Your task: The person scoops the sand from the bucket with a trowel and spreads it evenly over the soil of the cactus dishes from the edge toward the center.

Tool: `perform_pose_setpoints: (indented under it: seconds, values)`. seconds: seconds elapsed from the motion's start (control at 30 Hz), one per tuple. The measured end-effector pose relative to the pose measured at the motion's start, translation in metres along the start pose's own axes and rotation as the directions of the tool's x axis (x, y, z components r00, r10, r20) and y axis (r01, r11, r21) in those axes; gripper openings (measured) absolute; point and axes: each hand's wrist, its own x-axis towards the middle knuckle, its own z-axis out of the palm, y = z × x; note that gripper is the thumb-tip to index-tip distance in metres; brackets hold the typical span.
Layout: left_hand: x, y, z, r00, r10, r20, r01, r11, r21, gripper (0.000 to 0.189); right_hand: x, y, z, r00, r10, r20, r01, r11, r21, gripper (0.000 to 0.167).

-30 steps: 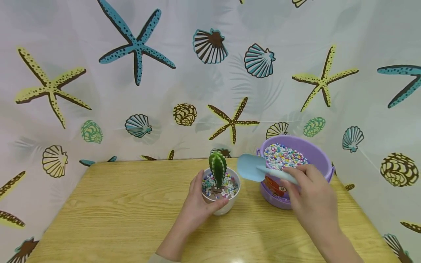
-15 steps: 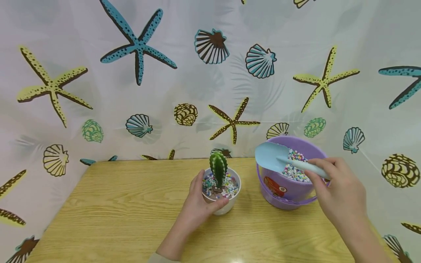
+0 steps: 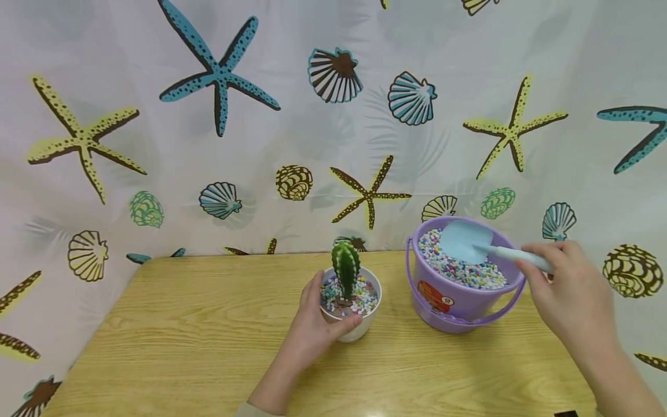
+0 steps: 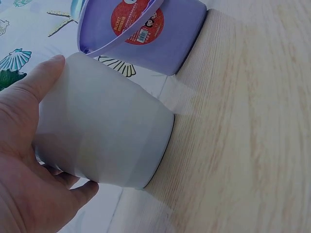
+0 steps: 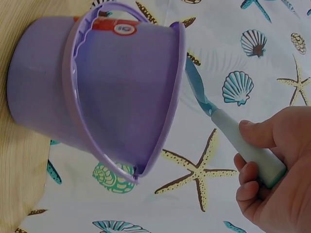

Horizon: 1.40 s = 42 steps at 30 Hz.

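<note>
In the head view my left hand [image 3: 315,327] holds the near left side of a white flowerpot [image 3: 359,329], thumb in front and fingers round the side. A green cactus [image 3: 346,269] stands in it among colored pebbles [image 3: 365,295]. The left wrist view shows the pot's plain wall [image 4: 107,126] between thumb and fingers. My right hand [image 3: 573,289] grips the pale handle of a light blue toy shovel [image 3: 466,240], whose blade is over the mouth of a purple bucket [image 3: 453,301]. More multicolored pebbles [image 3: 458,272] fill much of the bucket. From the right wrist, the shovel blade [image 5: 197,85] shows at the bucket's rim.
The pot and bucket stand on a wooden table [image 3: 208,336], a short gap between them. The bucket's purple handle [image 3: 490,318] hangs down its front. Behind the table hangs a white curtain [image 3: 250,145] printed with starfish and shells.
The right hand has carried the shovel rightward, from beside the pot to over the bucket's pebbles. The bucket's handle now hangs in front. The left hand and pot have stayed put.
</note>
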Motion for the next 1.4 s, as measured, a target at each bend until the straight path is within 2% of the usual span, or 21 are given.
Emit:
perform_pose_setpoints:
  seconds: [0.3, 0.47, 0.77, 1.0, 1.4]
  values:
    - [0.000, 0.000, 0.000, 1.000, -0.004, 0.003, 0.004, 1.000, -0.003, 0.125, 0.010, 0.018, -0.006, 0.994, 0.042, 0.102, -0.033, 0.995, -0.091, 0.027]
    - [0.000, 0.001, 0.000, 1.000, -0.009, 0.004, 0.009, 1.000, -0.009, 0.126, 0.014, 0.027, -0.006, 0.980, 0.081, 0.181, -0.056, 0.988, -0.144, 0.032]
    - [-0.001, 0.002, 0.000, 1.000, -0.010, 0.004, 0.010, 1.000, -0.014, 0.125, 0.024, 0.036, -0.011, 0.944, 0.124, 0.306, -0.064, 0.978, -0.200, 0.032]
    - [0.000, 0.001, 0.000, 1.000, -0.013, 0.002, 0.013, 1.000, -0.012, 0.125, 0.038, 0.040, -0.021, 0.900, 0.118, 0.421, -0.030, 0.977, -0.210, 0.030]
    - [0.000, 0.001, 0.000, 1.000, -0.018, 0.002, 0.018, 1.000, -0.019, 0.124, 0.051, 0.035, -0.026, 0.838, 0.139, 0.527, -0.030, 0.977, -0.209, 0.028]
